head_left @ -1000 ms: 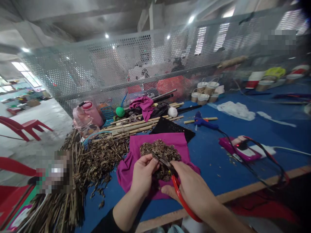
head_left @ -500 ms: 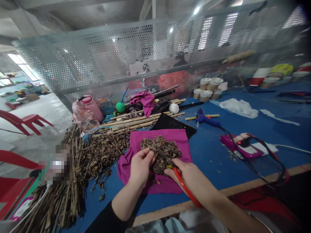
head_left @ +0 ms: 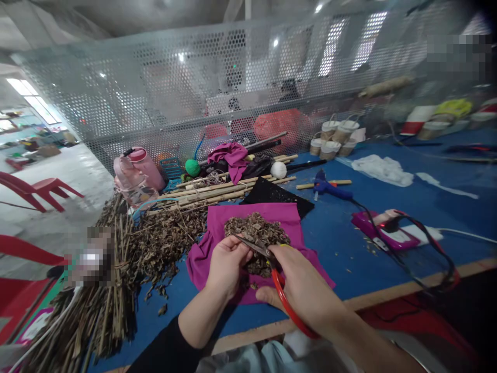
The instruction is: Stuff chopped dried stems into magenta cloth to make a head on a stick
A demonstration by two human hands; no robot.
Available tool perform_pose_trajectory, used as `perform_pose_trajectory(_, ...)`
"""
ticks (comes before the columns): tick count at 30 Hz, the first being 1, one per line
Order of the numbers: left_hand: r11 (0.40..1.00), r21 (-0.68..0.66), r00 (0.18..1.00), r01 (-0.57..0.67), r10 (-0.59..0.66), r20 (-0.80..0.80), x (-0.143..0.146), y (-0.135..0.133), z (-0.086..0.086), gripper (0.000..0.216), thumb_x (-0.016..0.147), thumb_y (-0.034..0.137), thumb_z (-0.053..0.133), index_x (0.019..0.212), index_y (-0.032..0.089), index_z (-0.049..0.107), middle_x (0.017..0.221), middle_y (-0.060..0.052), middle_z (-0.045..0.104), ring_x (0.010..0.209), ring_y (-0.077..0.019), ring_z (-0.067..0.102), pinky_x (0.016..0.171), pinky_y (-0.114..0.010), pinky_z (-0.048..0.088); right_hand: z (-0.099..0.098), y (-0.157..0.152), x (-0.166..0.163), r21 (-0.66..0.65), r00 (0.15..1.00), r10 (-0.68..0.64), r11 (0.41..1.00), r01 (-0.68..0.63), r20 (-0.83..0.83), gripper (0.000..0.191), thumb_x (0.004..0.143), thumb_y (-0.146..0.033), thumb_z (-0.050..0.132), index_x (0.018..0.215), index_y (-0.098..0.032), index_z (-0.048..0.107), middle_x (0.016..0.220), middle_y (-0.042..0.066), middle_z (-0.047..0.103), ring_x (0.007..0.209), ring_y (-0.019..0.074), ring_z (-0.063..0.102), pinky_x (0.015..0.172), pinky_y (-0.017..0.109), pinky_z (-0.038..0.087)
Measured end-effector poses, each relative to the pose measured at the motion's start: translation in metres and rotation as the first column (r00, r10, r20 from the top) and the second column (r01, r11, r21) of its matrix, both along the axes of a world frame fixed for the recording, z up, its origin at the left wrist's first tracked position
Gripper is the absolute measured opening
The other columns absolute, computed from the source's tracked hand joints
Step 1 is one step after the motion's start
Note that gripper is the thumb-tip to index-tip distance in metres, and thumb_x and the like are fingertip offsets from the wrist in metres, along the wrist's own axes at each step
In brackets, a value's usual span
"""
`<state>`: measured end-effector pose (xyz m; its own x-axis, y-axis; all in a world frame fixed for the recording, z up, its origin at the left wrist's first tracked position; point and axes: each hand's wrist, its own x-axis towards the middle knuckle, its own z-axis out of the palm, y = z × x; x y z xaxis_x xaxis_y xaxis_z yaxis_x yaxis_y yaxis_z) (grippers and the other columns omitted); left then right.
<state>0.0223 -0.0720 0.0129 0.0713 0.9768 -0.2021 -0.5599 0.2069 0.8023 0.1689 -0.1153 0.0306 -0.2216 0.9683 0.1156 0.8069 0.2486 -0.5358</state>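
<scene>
My right hand (head_left: 301,287) grips red-handled scissors (head_left: 272,269), whose dark blades point up and left over a heap of dry brown plant bits (head_left: 256,241). That heap lies on a magenta cloth (head_left: 285,215) spread on the blue table (head_left: 341,243). My left hand (head_left: 227,264) is closed in a pinch just left of the blades, holding a small dry piece that I cannot make out clearly. Both hands hover above the near edge of the cloth.
Dry twigs and leaves (head_left: 155,243) pile up at the left. Behind the cloth lie bamboo sticks (head_left: 217,194), a black sheet (head_left: 272,194), a pink bottle (head_left: 145,168) and a blue glue gun (head_left: 330,189). A pink device with cables (head_left: 384,228) sits right. A perforated metal screen (head_left: 194,103) backs the table.
The scissors swung between frames: blades pointed more steeply half a second ago and now lie lower, nearer my left hand's fingertips. The view shifted slightly. The heap and cloth stay put.
</scene>
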Motion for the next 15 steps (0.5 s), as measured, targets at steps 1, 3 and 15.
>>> perform_pose_trajectory(1,1.0,0.007,1.0,0.002,-0.002,-0.016,-0.0002,-0.0001,-0.0004,0.031,0.053,0.025,0.085,0.069,0.01,0.063,0.06,0.002,0.062,0.048,-0.0014,0.052,0.05,-0.01,0.042,-0.0004,0.0001,-0.0001,0.004,1.0,-0.011,1.0,0.011,-0.006,0.053,0.066,-0.039,0.073,0.108,-0.016,0.054,0.105,0.013,0.062,0.099,0.0308,0.057,0.085,0.041,0.043)
perform_pose_trajectory(3,1.0,0.002,0.999,-0.003,0.003,-0.045,-0.0011,-0.0002,-0.0002,0.032,0.051,0.026,0.086,0.068,0.01,0.064,0.06,0.001,0.063,0.05,-0.0024,0.054,0.051,-0.011,0.044,-0.0005,0.0,0.0004,-0.014,1.0,-0.027,1.0,0.027,-0.014,0.048,0.069,-0.039,0.071,0.108,-0.018,0.054,0.104,0.012,0.064,0.098,0.0293,0.059,0.082,0.037,0.044)
perform_pose_trajectory(15,0.994,-0.097,0.987,-0.048,0.032,-0.159,-0.0023,0.0017,0.0011,0.036,0.048,0.023,0.086,0.073,0.01,0.064,0.06,-0.002,0.067,0.052,-0.007,0.061,0.056,-0.016,0.05,0.0038,0.0008,0.0094,-0.168,1.0,-0.012,0.986,0.008,-0.027,0.027,0.087,-0.043,0.048,0.08,-0.019,0.058,0.068,0.005,0.068,0.059,0.0171,0.06,0.058,0.025,0.04)
